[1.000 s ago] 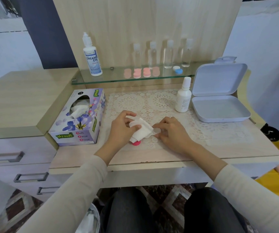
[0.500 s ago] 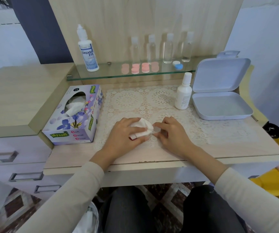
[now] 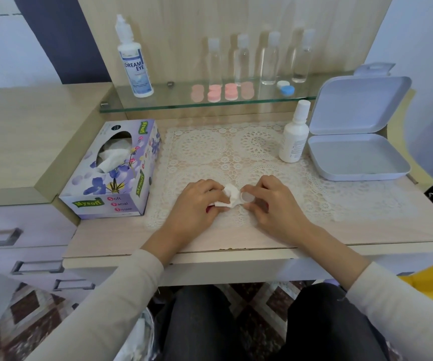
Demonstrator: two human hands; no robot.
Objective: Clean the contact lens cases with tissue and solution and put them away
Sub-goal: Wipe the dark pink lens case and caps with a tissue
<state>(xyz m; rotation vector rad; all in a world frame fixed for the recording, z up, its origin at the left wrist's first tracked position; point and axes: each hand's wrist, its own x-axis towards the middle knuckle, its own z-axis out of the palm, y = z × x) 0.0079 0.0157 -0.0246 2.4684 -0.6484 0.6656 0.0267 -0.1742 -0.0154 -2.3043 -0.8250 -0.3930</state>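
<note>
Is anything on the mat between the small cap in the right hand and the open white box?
Nothing lies directly across. The right hand pinches the cap; bare lace mat runs to the open box. The white bottle stands just beside the box's left edge, behind that line.

Red piece point(image 3: 207, 209) mostly hidden under my left hand point(image 3: 197, 201), print on small white bottle point(image 3: 294, 136) too small to read

Wood-panel back wall point(image 3: 184, 22), glass shelf point(image 3: 173, 105), drawers point(image 3: 27, 230) left, patterned floor point(image 3: 27, 321).
</note>
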